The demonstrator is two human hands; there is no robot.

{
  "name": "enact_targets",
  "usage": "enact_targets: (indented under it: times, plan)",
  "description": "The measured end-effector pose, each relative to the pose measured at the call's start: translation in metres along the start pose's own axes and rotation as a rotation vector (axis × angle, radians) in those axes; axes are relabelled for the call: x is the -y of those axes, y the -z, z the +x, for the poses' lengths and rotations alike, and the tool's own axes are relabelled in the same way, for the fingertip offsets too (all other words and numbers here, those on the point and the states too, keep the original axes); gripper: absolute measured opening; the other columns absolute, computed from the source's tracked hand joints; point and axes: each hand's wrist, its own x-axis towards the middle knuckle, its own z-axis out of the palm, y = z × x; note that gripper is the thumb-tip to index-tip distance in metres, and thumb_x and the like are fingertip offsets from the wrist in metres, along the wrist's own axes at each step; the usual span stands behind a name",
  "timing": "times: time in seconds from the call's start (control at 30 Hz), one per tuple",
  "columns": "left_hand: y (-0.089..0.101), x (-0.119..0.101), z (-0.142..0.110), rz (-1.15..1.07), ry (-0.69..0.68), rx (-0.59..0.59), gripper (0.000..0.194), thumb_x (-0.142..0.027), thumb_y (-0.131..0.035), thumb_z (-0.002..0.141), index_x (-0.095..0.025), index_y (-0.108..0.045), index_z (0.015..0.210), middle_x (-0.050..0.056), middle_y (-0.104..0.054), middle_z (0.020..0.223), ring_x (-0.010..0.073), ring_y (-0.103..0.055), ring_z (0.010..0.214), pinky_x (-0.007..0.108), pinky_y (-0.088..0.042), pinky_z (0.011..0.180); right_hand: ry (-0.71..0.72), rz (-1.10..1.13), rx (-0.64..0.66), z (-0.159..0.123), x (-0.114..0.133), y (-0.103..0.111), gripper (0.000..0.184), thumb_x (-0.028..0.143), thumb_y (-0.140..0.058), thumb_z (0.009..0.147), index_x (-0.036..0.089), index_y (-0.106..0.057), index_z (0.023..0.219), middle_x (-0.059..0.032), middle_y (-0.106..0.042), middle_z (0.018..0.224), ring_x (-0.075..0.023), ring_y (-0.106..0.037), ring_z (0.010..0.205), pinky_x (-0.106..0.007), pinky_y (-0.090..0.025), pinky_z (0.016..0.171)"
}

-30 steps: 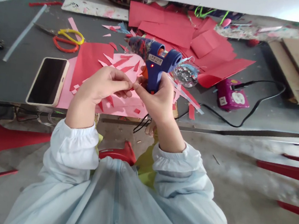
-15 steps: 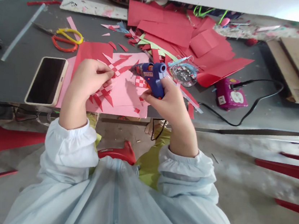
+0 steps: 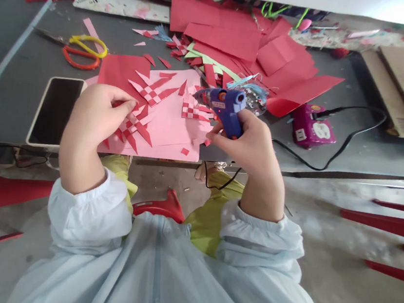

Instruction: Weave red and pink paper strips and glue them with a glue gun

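Note:
My right hand (image 3: 253, 140) is wrapped round the grip of a blue hot glue gun (image 3: 227, 106), its nozzle pointing left above the pink paper (image 3: 169, 135). The thumb and fingertips of my left hand (image 3: 94, 113) are pinched together; whether something small is between them is hidden. Just below those fingertips lies a woven red-and-pink paper piece (image 3: 134, 128), partly covered by the hand. A second woven paper piece (image 3: 152, 95) with pointed strips rests farther back on the sheet. Beneath the nozzle is a third checkered piece (image 3: 191, 111).
Left of the sheet lie a phone (image 3: 55, 113) and scissors (image 3: 83, 51) with yellow and orange handles. Red paper (image 3: 223, 41) is heaped at the back. A purple power socket box (image 3: 311, 127) with a black cable and cardboard (image 3: 397, 87) are on the right.
My left hand has moved left, away from the farther woven piece, uncovering it. My right hand has drawn the glue gun to the right.

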Motion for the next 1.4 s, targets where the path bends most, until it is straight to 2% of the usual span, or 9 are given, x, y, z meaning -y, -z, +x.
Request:
enact_targets:
  times: [0.1, 0.3, 0.4, 0.6, 0.7, 0.83, 1.07, 1.2, 1.4]
  plan:
    - [0.002, -0.008, -0.011, 0.174, 0.042, -0.052, 0.018, -0.033, -0.059, 0.090, -0.026, -0.076, 0.088, 0.003, -0.077, 0.080, 0.0204, -0.069, 0.064, 0.031, -0.053, 0.063, -0.005, 0.051, -0.016, -0.001, 0.002, 0.000, 0.018, 0.026, -0.076, 0.074, 0.022, -0.059, 0.074, 0.0045, -0.062, 0.064, -0.0105, -0.048, 0.054, -0.028, -0.036, 0.053]
    - [0.004, -0.005, -0.036, 0.361, -0.039, -0.225, 0.030, -0.029, -0.059, 0.091, -0.022, -0.078, 0.114, 0.009, -0.080, 0.106, 0.0281, -0.074, 0.097, 0.041, -0.053, 0.096, -0.045, 0.214, 0.120, -0.005, 0.011, -0.004, 0.030, 0.035, -0.069, 0.089, 0.023, -0.055, 0.065, 0.0008, -0.064, 0.060, -0.0103, -0.051, 0.050, -0.027, -0.038, 0.048]
    - [0.005, 0.002, -0.047, 0.215, 0.004, -0.262, 0.034, -0.032, -0.064, 0.090, -0.023, -0.075, 0.120, 0.006, -0.080, 0.109, 0.0235, -0.076, 0.092, 0.035, -0.057, 0.090, -0.049, 0.250, 0.175, -0.008, 0.013, -0.005, 0.036, 0.046, -0.070, 0.090, 0.024, -0.055, 0.067, 0.0011, -0.059, 0.057, -0.0130, -0.056, 0.053, -0.027, -0.041, 0.046]
    - [0.009, 0.005, -0.060, 0.223, 0.133, -0.307, 0.016, -0.037, -0.069, 0.084, -0.025, -0.077, 0.091, 0.001, -0.080, 0.089, 0.0222, -0.075, 0.081, 0.034, -0.055, 0.074, -0.110, 0.273, 0.275, -0.010, 0.018, -0.009, 0.043, 0.064, -0.068, 0.087, 0.026, -0.053, 0.072, 0.0016, -0.058, 0.054, -0.0138, -0.055, 0.046, -0.028, -0.039, 0.039]
    - [0.008, 0.004, -0.059, 0.230, 0.183, -0.295, 0.022, -0.043, -0.069, 0.083, -0.025, -0.078, 0.091, 0.003, -0.079, 0.086, 0.0242, -0.074, 0.080, 0.038, -0.056, 0.075, -0.159, 0.285, 0.312, -0.010, 0.025, -0.012, 0.043, 0.064, -0.070, 0.086, 0.025, -0.054, 0.074, 0.0000, -0.065, 0.058, -0.0112, -0.051, 0.041, -0.027, -0.034, 0.034]
    - [0.003, 0.005, -0.055, 0.108, 0.171, -0.197, 0.019, -0.036, -0.063, 0.086, -0.028, -0.078, 0.095, 0.000, -0.079, 0.084, 0.0217, -0.075, 0.078, 0.035, -0.057, 0.074, -0.167, 0.240, 0.287, -0.009, 0.027, -0.017, 0.044, 0.060, -0.070, 0.087, 0.024, -0.055, 0.067, 0.0020, -0.057, 0.049, -0.0100, -0.046, 0.039, -0.026, -0.033, 0.035]
    - [-0.001, 0.011, -0.055, 0.070, 0.182, -0.156, 0.031, -0.028, -0.059, 0.090, -0.028, -0.072, 0.117, 0.001, -0.080, 0.107, 0.0217, -0.076, 0.096, 0.035, -0.059, 0.087, -0.160, 0.335, 0.434, -0.009, 0.022, -0.021, 0.052, 0.067, -0.054, 0.095, 0.023, -0.060, 0.067, -0.0024, -0.061, 0.056, -0.0126, -0.051, 0.047, -0.030, -0.037, 0.042]
    - [0.000, 0.009, -0.056, 0.026, 0.216, -0.166, 0.015, -0.028, -0.061, 0.088, -0.028, -0.072, 0.098, -0.001, -0.080, 0.094, 0.0205, -0.076, 0.088, 0.033, -0.058, 0.079, -0.166, 0.327, 0.472, -0.012, 0.020, -0.022, 0.052, 0.066, -0.052, 0.096, 0.023, -0.060, 0.068, -0.0027, -0.063, 0.056, -0.0132, -0.052, 0.046, -0.030, -0.038, 0.042]
    - [0.004, 0.004, -0.061, 0.269, 0.176, -0.097, 0.009, -0.032, -0.063, 0.086, -0.032, -0.070, 0.080, -0.003, -0.077, 0.082, 0.0214, -0.071, 0.078, 0.035, -0.049, 0.072, -0.201, 0.269, 0.526, -0.016, 0.016, -0.025, 0.048, 0.065, -0.052, 0.097, 0.024, -0.064, 0.075, -0.0035, -0.065, 0.060, -0.0138, -0.052, 0.047, -0.031, -0.041, 0.042]
